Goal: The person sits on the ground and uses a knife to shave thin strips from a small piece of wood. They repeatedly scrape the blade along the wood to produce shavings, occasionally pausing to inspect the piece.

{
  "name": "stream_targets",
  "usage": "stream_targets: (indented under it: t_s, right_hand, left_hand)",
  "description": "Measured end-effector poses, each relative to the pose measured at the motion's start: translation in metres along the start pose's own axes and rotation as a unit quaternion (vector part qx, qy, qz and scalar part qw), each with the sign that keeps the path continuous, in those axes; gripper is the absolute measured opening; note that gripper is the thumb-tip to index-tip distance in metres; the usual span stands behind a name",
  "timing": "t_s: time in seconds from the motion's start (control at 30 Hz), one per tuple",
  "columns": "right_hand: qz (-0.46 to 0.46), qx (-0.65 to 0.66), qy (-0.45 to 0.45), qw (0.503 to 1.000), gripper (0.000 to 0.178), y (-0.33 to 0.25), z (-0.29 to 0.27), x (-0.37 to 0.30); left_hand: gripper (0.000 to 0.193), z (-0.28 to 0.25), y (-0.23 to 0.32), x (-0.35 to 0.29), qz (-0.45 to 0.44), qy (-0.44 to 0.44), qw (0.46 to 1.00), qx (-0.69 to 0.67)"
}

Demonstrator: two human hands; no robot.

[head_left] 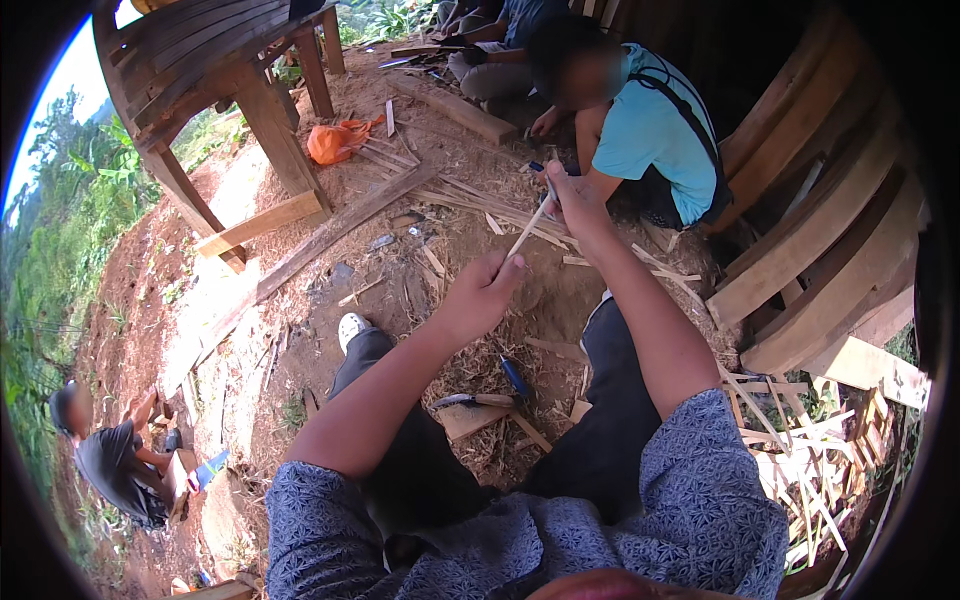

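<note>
Out in front of me, a thin pale wooden stick (526, 231) slants up to the right between my two hands. My left hand (482, 292) is closed around its lower end, thumb along the wood. At the upper end, my right hand (578, 207) is closed with the fingers pinched at the stick's tip. A small dark blue bit (537, 166) shows beside those fingers; I cannot make out whether I hold it. On the ground between my legs lies a blue-handled tool (514, 376), above a wood block (470, 420) with a dark object across it.
A person in a turquoise shirt (655, 140) crouches close ahead on the right. Another sits at lower left (115, 465). A wooden bench (200, 60), an orange bag (338, 142), a long plank (330, 230), curved boards (815, 235) and a scrap pile (815, 470) surround me.
</note>
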State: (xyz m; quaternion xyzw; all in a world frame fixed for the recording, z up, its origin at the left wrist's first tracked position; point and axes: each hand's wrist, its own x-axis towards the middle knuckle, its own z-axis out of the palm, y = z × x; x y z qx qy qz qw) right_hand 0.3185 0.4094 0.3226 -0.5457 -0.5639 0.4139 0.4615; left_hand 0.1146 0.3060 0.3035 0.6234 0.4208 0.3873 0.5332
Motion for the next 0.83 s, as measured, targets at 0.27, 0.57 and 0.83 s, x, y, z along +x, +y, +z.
stream_targets:
  t_s: [0.27,0.57,0.83]
  right_hand:
    - [-0.06,-0.058,0.013,0.996,0.072,0.012,-0.015,0.001]
    - [-0.012,-0.055,-0.054,0.997,0.064,0.001,0.004,-0.033]
    - [-0.068,-0.075,-0.078,0.992,0.055,0.008,0.022,-0.033]
  left_hand:
    - [0.04,0.004,0.004,-0.003,0.009,-0.005,0.995,0.095]
    - [0.038,0.004,0.006,-0.006,0.066,0.004,0.991,0.118]
    - [0.035,0.0,0.012,-0.011,0.057,-0.001,0.99,0.126]
